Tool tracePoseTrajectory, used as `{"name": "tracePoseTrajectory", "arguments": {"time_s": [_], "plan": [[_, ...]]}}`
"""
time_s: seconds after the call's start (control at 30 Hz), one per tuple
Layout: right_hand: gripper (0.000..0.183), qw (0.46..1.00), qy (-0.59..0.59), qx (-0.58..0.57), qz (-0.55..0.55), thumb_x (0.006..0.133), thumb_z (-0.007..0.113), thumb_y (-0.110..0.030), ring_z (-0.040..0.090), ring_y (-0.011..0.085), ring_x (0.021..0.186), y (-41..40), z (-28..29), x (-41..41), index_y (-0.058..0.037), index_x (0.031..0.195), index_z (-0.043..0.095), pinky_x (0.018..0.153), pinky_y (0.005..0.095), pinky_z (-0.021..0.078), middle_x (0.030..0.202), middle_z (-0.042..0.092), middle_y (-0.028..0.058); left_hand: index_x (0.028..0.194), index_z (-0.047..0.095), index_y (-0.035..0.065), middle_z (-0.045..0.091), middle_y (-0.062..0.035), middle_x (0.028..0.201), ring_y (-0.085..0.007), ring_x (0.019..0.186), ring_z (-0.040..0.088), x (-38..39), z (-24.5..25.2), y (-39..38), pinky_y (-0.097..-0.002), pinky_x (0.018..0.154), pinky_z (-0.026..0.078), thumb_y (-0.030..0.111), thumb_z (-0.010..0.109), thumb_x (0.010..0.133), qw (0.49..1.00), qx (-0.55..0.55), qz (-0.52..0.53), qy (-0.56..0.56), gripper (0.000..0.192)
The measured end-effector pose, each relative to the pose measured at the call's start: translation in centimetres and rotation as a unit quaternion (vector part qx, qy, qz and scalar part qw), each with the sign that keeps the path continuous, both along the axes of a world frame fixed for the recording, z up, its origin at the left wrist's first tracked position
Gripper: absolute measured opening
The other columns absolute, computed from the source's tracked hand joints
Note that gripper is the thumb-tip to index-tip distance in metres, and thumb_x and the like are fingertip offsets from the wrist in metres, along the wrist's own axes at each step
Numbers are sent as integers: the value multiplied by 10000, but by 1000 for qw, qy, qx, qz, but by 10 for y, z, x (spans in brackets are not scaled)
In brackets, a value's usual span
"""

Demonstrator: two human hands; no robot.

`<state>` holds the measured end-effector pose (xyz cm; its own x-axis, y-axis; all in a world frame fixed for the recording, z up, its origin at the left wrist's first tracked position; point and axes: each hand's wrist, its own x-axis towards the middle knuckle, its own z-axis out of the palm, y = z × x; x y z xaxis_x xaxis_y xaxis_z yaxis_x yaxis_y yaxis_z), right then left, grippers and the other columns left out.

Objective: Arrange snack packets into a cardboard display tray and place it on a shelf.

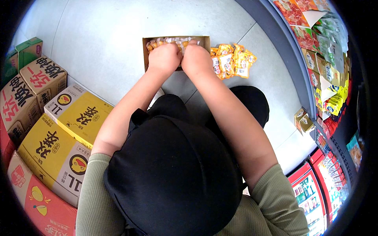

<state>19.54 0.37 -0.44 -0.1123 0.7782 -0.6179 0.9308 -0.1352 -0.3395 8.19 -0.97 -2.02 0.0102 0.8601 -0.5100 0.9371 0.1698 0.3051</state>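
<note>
An open cardboard box [205, 41] stands on the floor before me. Small clear packets [158, 42] with round orange-brown pieces showing fill its far side. My left hand [165, 58] is curled over the box's middle, knuckles up. Close beside it, my right hand [198, 60] bends down over the box's right part. The backs of both hands hide my fingertips, so whether they grip a packet is unclear. Against the box's right side lies a loose pile of orange snack packets [233, 60], some with white printed backs facing up.
Stacked drink cartons [72, 126] line the left, with green boxes [29, 51] behind. A shelf [298, 50] of hanging snack packets curves along the right. Near its base sits a small open carton [304, 121]. Red-framed coolers [308, 191] stand at lower right. A black cap [174, 177] blocks the lower middle.
</note>
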Motion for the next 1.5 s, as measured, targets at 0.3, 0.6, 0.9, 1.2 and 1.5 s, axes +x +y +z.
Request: {"name": "tracePoseTrajectory", "arguments": {"time_s": [0.3, 0.6, 0.9, 1.2, 1.5], "plan": [[291, 998, 50, 26, -37, 820, 588, -76, 668, 386, 915, -1, -6, 2, 75, 1053, 501, 803, 449, 540, 920, 671, 266, 774, 684, 59, 678, -125, 727, -283, 682, 665, -9, 1, -9, -393, 646, 518, 263, 648, 781, 988, 40, 99, -107, 207], [293, 996, 66, 17, -60, 815, 593, -81, 657, 397, 921, -7, -6, 0, 61, 1057, 509, 817, 463, 529, 940, 655, 284, 784, 659, 42, 668, -115, 709, -272, 653, 661, -13, -6, -16, -372, 617, 514, 212, 637, 803, 981, 112, 61, -143, 172], [256, 990, 76, 76, -91, 822, 599, -94, 644, 405, 938, -7, -3, -1, 50, 1023, 536, 830, 453, 525, 989, 633, 281, 806, 645, 40, 671, -124, 725, -304, 693, 667, -6, -5, -9, -402, 647, 521, 242, 630, 830, 986, 95, 79, -109, 204], [256, 993, 57, 24, -100, 853, 584, -137, 660, 381, 936, -3, 4, -1, 41, 1029, 532, 817, 455, 529, 953, 665, 264, 867, 660, 95, 677, -152, 768, -339, 715, 663, -2, 8, -7, -442, 648, 523, 310, 609, 865, 989, 122, 12, -79, 221], [245, 998, 36, 12, -52, 840, 601, -132, 663, 368, 946, 2, 7, 3, 38, 1013, 566, 831, 447, 531, 953, 672, 254, 938, 695, 129, 683, -144, 757, -336, 710, 668, 1, 8, -6, -440, 649, 530, 307, 594, 857, 994, 91, -39, -34, 220]]}}
